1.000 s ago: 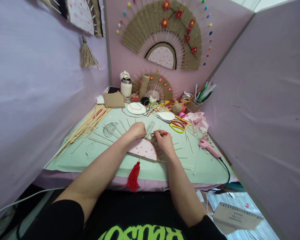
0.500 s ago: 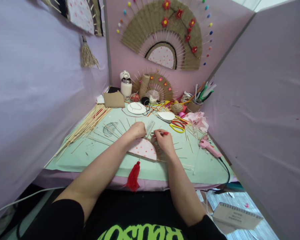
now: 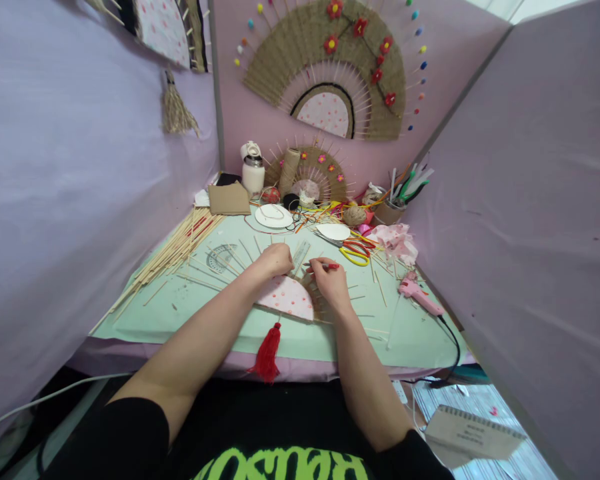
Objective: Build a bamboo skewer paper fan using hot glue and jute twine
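A half-round fan piece of pink dotted fabric with thin sticks fanning out lies on the green mat. A red tassel hangs from it over the table's front edge. My left hand rests curled on the fan's upper left edge, pressing on it. My right hand is closed on a red pen, its tip by a clear ruler that lies between both hands.
A bundle of bamboo sticks lies at left. Scissors, a pink glue gun with cord, white discs, a bottle, twine and a pen cup crowd the back. Finished fans hang on the pink walls. A notebook lies lower right.
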